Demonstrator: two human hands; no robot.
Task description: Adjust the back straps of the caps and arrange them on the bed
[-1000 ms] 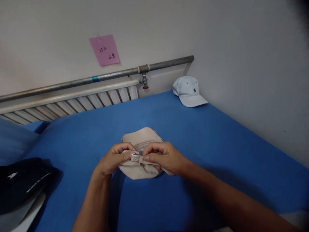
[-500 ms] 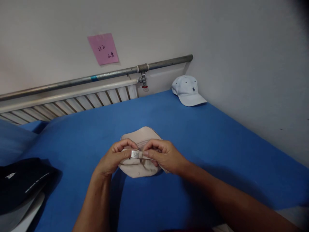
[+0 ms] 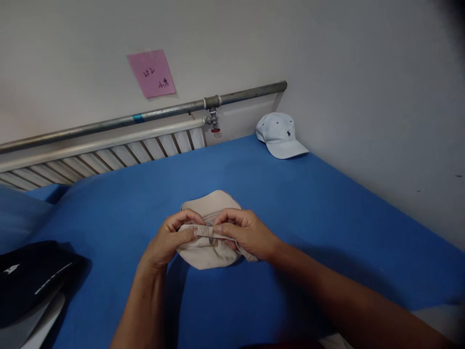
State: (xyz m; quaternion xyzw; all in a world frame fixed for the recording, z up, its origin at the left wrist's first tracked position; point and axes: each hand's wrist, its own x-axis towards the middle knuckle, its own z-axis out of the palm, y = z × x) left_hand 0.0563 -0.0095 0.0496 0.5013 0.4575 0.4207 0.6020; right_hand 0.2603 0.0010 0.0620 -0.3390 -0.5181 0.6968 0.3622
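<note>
A beige cap (image 3: 210,257) lies on the blue bed surface, its brim pointing away from me and its back strap toward me. My left hand (image 3: 174,236) pinches the left side of the strap by a small metal buckle (image 3: 205,231). Thumb and fingers of my right hand (image 3: 247,232) are closed on the cap strap (image 3: 221,236) just right of the buckle. The strap's loose end hangs out below my right hand. My fingers hide part of the cap's opening.
A light blue cap (image 3: 281,135) sits at the far corner against the wall. Dark and grey caps (image 3: 32,281) lie at the lower left. Behind the blue sheet (image 3: 145,194) run a radiator (image 3: 119,155) and a metal pipe (image 3: 163,111). A pink note (image 3: 151,73) hangs on the wall.
The buckle has tilted, so its face catches less light. More of the strap's loose end shows below my right hand. The view has shifted slightly.
</note>
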